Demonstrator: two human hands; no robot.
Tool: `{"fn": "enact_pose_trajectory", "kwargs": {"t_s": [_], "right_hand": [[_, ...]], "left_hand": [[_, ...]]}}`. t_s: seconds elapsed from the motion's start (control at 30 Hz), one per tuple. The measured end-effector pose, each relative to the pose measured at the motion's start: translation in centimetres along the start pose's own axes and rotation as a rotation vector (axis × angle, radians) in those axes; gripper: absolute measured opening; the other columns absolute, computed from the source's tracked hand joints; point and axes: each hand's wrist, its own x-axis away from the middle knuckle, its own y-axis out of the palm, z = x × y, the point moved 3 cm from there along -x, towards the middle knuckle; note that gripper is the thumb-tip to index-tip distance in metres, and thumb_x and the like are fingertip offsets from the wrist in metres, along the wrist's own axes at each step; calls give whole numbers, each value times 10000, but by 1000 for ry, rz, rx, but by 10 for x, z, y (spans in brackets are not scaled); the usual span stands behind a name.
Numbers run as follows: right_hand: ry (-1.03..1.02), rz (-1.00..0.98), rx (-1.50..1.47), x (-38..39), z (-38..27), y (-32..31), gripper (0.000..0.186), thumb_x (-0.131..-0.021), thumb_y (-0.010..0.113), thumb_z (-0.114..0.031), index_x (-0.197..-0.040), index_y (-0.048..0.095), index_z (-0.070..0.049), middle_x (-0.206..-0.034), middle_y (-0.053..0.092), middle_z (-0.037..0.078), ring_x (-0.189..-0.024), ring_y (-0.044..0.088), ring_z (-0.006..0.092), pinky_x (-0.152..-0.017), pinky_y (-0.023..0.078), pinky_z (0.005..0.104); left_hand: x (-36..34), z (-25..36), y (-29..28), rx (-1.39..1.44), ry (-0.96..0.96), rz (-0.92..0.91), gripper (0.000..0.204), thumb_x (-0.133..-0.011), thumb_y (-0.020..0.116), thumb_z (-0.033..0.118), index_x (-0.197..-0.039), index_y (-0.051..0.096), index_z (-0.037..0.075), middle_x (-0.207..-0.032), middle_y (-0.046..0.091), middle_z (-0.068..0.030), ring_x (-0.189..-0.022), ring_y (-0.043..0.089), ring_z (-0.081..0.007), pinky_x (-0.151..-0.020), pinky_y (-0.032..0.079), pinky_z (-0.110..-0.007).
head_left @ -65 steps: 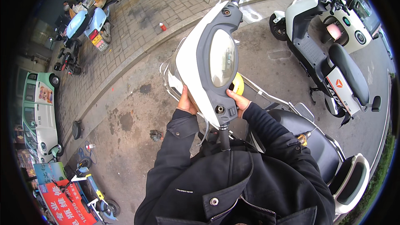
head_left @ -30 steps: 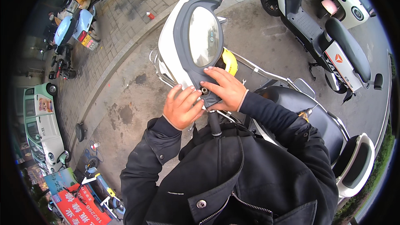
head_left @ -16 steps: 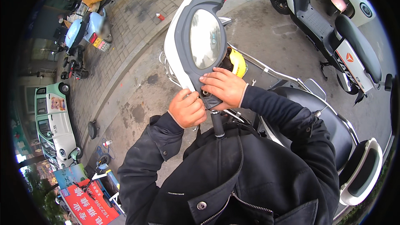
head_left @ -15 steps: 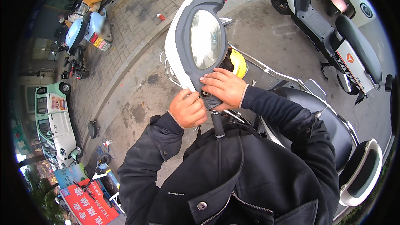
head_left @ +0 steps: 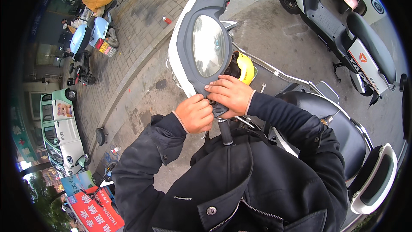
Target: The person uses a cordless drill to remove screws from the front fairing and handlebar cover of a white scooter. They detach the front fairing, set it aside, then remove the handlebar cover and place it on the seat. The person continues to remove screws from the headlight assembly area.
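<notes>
A grey and white handlebar cover [head_left: 187,43] of a scooter, with an oval glossy dashboard display [head_left: 208,46], stands in front of me. At its near end my left hand [head_left: 195,114] is closed, fingers curled and pinching along the left edge; anything smaller between them is hidden. My right hand [head_left: 231,97] lies over the same end from the right, fingers straight and close together on the grey surface just below the display. Between the hands, a round recess in the cover is partly hidden. Below them a black handlebar grip [head_left: 225,133] points toward my jacket.
A yellow helmet [head_left: 246,68] sits right of the cover. A wrench [head_left: 263,87] lies on the footboard and a screwdriver-like tool [head_left: 328,119] on the black seat [head_left: 307,103]. Another white scooter [head_left: 369,66] is parked at right. Left are a small van [head_left: 64,131] and a red sign [head_left: 96,212].
The view has shifted a little, so the cover's far end and its display sit slightly lower and further left. Both hands keep nearly the same places on the cover.
</notes>
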Motion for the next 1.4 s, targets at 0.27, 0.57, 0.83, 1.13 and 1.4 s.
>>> {"fn": "enact_pose_trajectory", "kwargs": {"t_s": [0.27,0.57,0.83,1.13,1.4], "right_hand": [[11,40,-12,5,1,3,728,-603,846,-393,-1219,609,-85,-1345,572,86,-1248,531,269,-1093,377,492],[163,56,-283,14,-3,8,800,-758,787,-438,-1399,492,-60,-1453,504,118,-1373,433,311,-1180,249,525],[392,353,-477,39,13,16,705,-831,730,-422,-1360,506,-14,-1405,520,178,-1333,457,341,-1138,306,495],[524,792,-189,-38,178,-67,399,-905,643,-212,-1230,588,13,-1194,621,215,-1140,570,386,-997,445,431],[613,101,-136,-167,293,-117,346,-931,582,-338,-1114,735,-88,-1059,713,178,-1030,659,343,-943,492,398]], "left_hand": [[9,13,-20,-55,-158,198,262,-612,779,101,-794,605,31,-884,611,-102,-836,593,-282,-805,496,-425],[5,-118,-29,-134,-984,479,593,-803,788,357,-1189,583,-43,-1194,600,-225,-1144,545,-382,-1000,418,-434],[-7,-158,-9,270,-1192,462,469,-963,623,289,-1290,558,-41,-1249,626,-232,-1143,625,-276,-957,470,-350],[3,-163,2,159,-1211,512,458,-1033,485,295,-1361,538,-20,-1280,626,-224,-1183,613,-308,-1008,457,-367],[5,-157,4,157,-1240,566,449,-1031,479,275,-1356,539,-28,-1335,582,-231,-1264,536,-346,-1074,398,-394]]}}
